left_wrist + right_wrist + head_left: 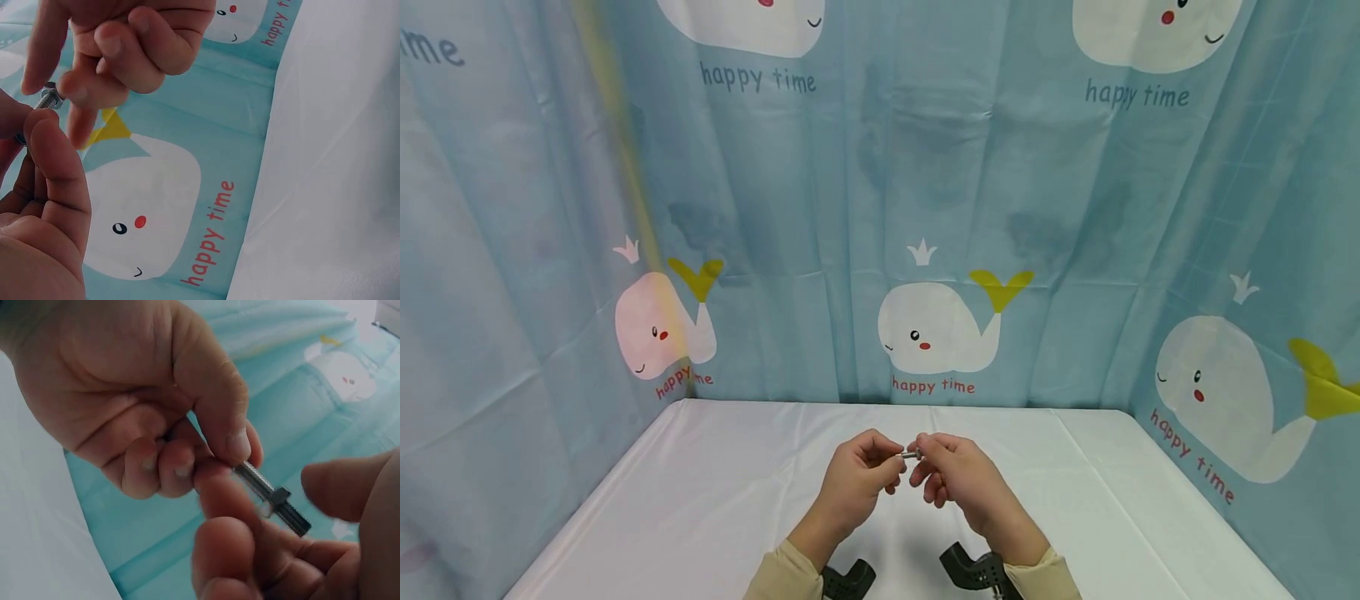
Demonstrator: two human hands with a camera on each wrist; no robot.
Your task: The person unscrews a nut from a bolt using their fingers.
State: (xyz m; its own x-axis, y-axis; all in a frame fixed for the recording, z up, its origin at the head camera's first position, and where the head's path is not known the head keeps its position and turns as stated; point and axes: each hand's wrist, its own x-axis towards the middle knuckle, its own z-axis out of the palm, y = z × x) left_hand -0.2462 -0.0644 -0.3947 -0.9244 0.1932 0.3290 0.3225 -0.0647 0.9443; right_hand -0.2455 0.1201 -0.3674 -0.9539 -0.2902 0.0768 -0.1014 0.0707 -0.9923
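Observation:
My left hand (856,477) pinches a metal bolt (253,479) between thumb and finger, the threaded end pointing toward the right hand. A nut (280,496) sits partway along the thread, with a stretch of thread showing beyond it. The bolt's head end is mostly covered by the left fingers. Close around the nut is my right hand (964,479); in the right wrist view its thumb (340,487) stands apart from the nut, while its fingers lie below and beside the bolt's end. Both hands are raised over the white table.
A white cloth covers the table (700,483). Blue curtains (805,333) printed with whales hang at the back and on both sides. Black wrist camera mounts (973,568) sit below both hands, by the beige sleeves (786,575).

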